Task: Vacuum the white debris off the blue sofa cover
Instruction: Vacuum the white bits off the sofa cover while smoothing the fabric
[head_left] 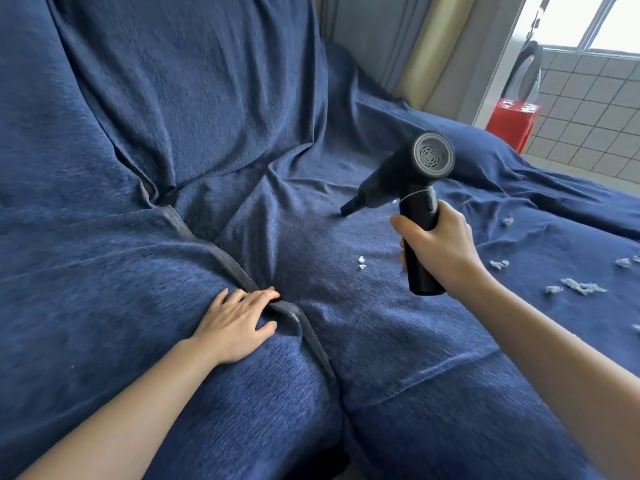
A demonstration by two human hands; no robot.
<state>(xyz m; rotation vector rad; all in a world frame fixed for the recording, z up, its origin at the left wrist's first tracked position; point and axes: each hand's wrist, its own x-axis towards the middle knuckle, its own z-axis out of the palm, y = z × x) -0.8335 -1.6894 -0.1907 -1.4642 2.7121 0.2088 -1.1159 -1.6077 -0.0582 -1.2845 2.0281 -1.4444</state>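
white debris: small shreds of white fluff (581, 286) lie loose on the seat of the dark blue woven sofa cover (207, 140), mostly right of the vacuum
nearest bit: a small white scrap (361, 260) sits between nozzle and handle
black handheld vacuum (412, 188): nozzle angled down, near the fabric
right hand (441, 247): wrapped tight round the handle
left hand (239, 320): flat, fingers spread, pressing the cover's hem
progress: left and middle look clean; right side remains
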